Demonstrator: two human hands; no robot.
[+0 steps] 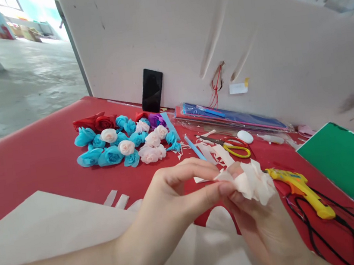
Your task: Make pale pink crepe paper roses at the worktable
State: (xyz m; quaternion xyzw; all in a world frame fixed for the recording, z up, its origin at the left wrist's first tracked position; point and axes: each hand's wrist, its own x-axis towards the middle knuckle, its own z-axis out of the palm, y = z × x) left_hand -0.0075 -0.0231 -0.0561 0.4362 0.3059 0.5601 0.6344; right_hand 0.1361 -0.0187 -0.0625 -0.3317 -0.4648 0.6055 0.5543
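A pale cream paper flower (pixel 256 183) is held between my two hands above the red tabletop. My left hand (pixel 185 192) pinches the flower's narrow end between thumb and forefinger. From below and behind, my right hand (pixel 256 217) grips the same flower, its fingers partly hidden by the petals. Just right of the flower lies a yellow glue gun (pixel 305 189) with a black cord. Under my hands are sheets of white paper (pixel 62 226) and a rounded white paper piece (pixel 221 220).
Finished blue (pixel 110 155), pale pink and red paper flowers (pixel 105 122) cluster at the left. Scissors (pixel 236 147) rest among paper scraps (pixel 221 155). A black phone (pixel 152 90) leans on the white panel. Wrapped coloured sheets (pixel 234 118) lie behind; a green board (pixel 348 171) stands right.
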